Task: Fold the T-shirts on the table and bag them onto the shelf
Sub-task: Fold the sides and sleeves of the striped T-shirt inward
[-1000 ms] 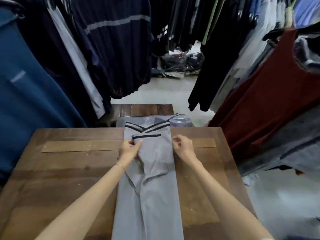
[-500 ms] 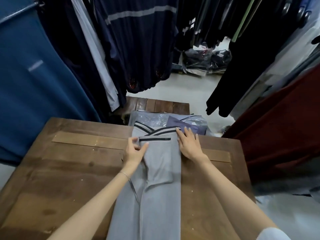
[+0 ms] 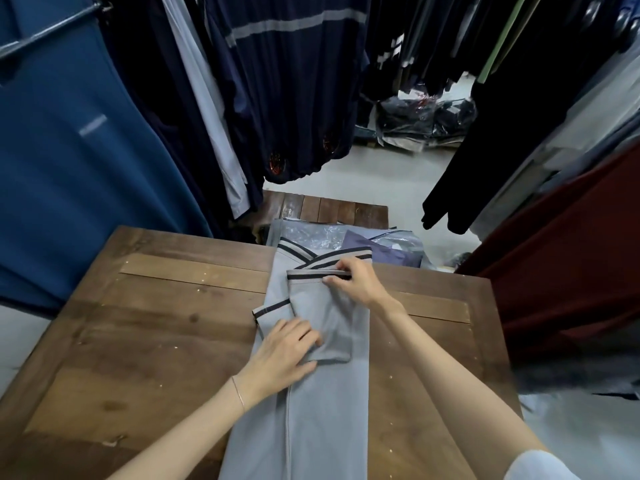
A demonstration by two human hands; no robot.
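A grey T-shirt (image 3: 325,410) with a black-striped collar lies lengthwise down the middle of the wooden table (image 3: 156,341), its sides folded in to a narrow strip. Both sleeves lie folded onto its chest. My left hand (image 3: 287,355) rests flat on the left sleeve, fingers straight. My right hand (image 3: 356,280) pinches the striped cuff of the right sleeve just below the collar. Clear plastic bags (image 3: 311,235) with a bluish folded shirt (image 3: 384,252) lie past the table's far edge.
Racks of hanging clothes close in on all sides: blue fabric (image 3: 69,168) at left, dark navy garments (image 3: 294,81) ahead, dark red cloth (image 3: 571,254) at right. A low wooden pallet (image 3: 329,207) sits behind the table. Bagged clothes (image 3: 422,123) lie on the floor farther back.
My left hand slid down from the collar area onto the lower part of the left sleeve. My right hand moved inward from the shirt's right edge and took the right sleeve's cuff.
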